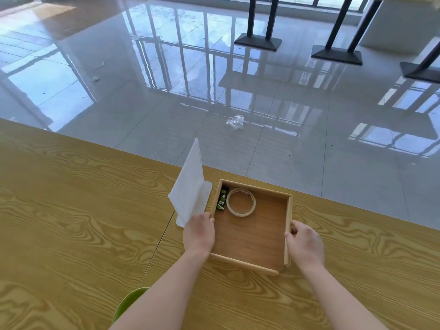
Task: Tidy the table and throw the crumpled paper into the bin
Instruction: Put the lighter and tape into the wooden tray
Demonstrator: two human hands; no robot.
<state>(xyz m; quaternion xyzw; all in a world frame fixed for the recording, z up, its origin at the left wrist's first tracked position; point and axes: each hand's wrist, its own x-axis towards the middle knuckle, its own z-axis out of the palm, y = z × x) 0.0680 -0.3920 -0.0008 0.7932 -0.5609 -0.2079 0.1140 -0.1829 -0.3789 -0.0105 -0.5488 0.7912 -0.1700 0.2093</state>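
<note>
A green curved object [129, 303], only partly in view, showed at the near edge of the wood-grain table [71, 234], between the person's bare forearms. Past it, the left hand [200, 231] closed on the left wall of a shallow wooden tray [252, 234], and the right hand [306, 244] clamped the right wall, thumb inside the rim and fingers outside. The tray sat flat on the table near its far edge. In its far-left corner lay a roll of tape [241, 202], flat on its side, with a small black-and-green packet [222, 198] just beside it along the left wall; the remaining floor of the tray was bare. Touching the tray's left side stood a white bookend-like stand [190, 186], its upright plate tilted away to the left. No crumpled paper could be made out on the table. Beyond the edge stretched a glossy tiled floor [166, 91] mirroring window frames, with a scrap of clear plastic [235, 122] lying on it and black table legs [258, 22] farther back.
</note>
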